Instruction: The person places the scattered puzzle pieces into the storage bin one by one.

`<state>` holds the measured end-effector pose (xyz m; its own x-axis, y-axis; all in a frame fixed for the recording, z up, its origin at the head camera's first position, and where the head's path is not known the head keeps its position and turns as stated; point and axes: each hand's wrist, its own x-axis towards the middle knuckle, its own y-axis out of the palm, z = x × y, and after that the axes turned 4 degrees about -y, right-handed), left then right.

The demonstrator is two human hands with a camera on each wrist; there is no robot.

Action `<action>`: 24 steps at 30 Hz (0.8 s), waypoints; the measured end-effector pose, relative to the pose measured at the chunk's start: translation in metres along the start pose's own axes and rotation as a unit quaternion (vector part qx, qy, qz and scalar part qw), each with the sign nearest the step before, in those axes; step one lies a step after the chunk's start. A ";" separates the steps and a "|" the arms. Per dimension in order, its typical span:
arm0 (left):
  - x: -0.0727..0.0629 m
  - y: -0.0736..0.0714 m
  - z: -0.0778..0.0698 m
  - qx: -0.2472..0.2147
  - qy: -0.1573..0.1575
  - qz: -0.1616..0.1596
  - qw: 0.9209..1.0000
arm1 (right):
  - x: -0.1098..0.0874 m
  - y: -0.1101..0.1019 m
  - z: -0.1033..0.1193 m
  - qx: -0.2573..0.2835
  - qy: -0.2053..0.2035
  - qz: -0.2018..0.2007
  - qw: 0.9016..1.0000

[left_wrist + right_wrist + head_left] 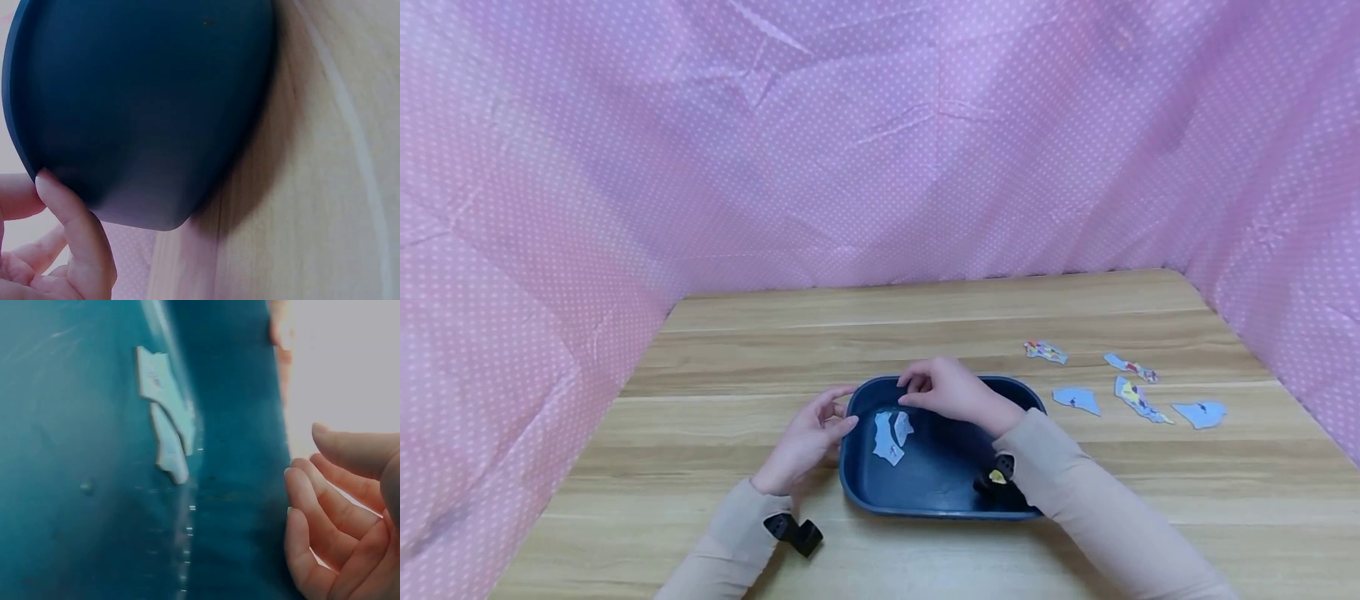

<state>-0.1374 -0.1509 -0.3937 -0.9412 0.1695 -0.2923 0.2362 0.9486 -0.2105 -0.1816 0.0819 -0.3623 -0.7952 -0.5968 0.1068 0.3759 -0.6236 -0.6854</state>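
Your left hand [805, 442] gripped that round-cornered plastic tray [936, 493]; your kinda-curled right hand [951, 390] hung empty near wavy-edged puzzle pieces [884, 437].

L hand [81, 250] holding dk tray [144, 112], wood tbl [325, 175] alongside — pt. shadowed

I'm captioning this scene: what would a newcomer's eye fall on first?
A pink, white-dotted fabric backdrop fills the top and sides. Below, a dark blue oblong tray sits on the wooden table, the person's right hand over it. Flat, jagged light-blue pieces lie in its left end.
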 end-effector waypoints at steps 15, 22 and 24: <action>-0.002 0.001 -0.001 -0.002 -0.002 -0.008 1.000 | -0.011 -0.057 0.002 -0.004 -0.003 -0.064 0.998; 0.000 0.001 0.001 -0.006 -0.004 -0.011 1.000 | -0.022 -0.087 -0.017 -0.026 0.022 -0.065 0.997; 0.001 0.001 0.002 -0.009 0.000 -0.006 1.000 | -0.026 -0.094 -0.026 -0.024 0.031 -0.061 0.997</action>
<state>-0.1374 -0.1506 -0.3955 -0.9441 0.1573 -0.2896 0.2199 0.9552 -0.1980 -0.2086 0.1691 -0.3193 -0.8616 -0.4856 0.1477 0.2529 -0.6630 -0.7046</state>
